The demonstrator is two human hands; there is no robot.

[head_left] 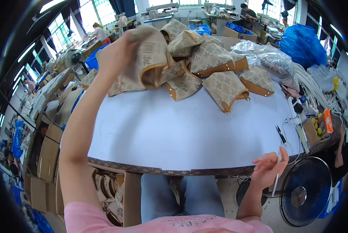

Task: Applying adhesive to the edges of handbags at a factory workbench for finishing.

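Note:
My left hand (pixel 116 58) is raised over the far left of the white table top (pixel 181 132), closed on a beige patterned handbag (pixel 154 54) with tan trim. The bag is lifted and blurred at its upper edge, and my fingers are partly hidden behind it. Beyond and to the right lies a pile of similar bags (pixel 211 54). One bag (pixel 225 90) rests nearest to me, its tan-edged opening toward the front. Past the table's front right edge, my right hand (pixel 268 169) grips a slim pen-like stick (pixel 275 185) with its tip pointing down.
Black-handled snips (pixel 281 134) lie at the table's right side, near a box of small yellow-green things (pixel 317 126). A black fan (pixel 305 192) stands close to my right hand. A carton of bag pieces (pixel 132 198) sits below the front edge. People work farther back.

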